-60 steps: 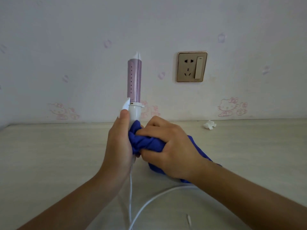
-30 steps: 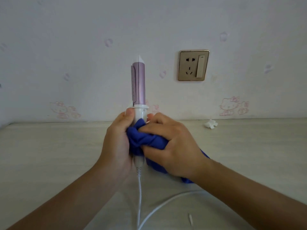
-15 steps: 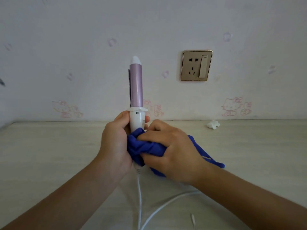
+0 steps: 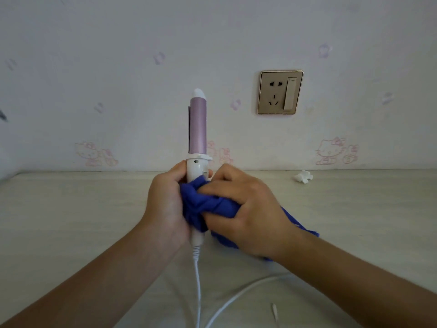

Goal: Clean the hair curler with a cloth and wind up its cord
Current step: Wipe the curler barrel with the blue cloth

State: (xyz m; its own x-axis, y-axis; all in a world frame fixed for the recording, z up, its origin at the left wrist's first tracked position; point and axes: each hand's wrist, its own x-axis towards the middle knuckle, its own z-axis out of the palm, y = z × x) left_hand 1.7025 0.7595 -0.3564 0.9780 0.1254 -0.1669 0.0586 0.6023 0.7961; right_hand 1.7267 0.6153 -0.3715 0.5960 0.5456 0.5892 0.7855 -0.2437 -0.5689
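Observation:
The hair curler (image 4: 198, 129) stands upright above the table, purple barrel on top, white handle below. My left hand (image 4: 165, 202) grips the white handle from the left. My right hand (image 4: 246, 209) holds a bunched blue cloth (image 4: 201, 204) pressed around the handle from the right; a tail of the cloth trails behind my right wrist. The white cord (image 4: 197, 280) hangs down from the handle's base and loops across the table toward the right. The middle of the handle is hidden by cloth and fingers.
A pale wooden table (image 4: 71, 221) meets a wall with cartoon stickers. A gold wall socket with switch (image 4: 280, 92) sits right of the barrel. A crumpled white scrap (image 4: 302, 176) lies at the table's back right; a small white sliver (image 4: 274, 308) lies near the front.
The curler has turned about its long axis in my left hand, so the clamp side now faces left. The cloth in my right hand has shifted slightly on the handle.

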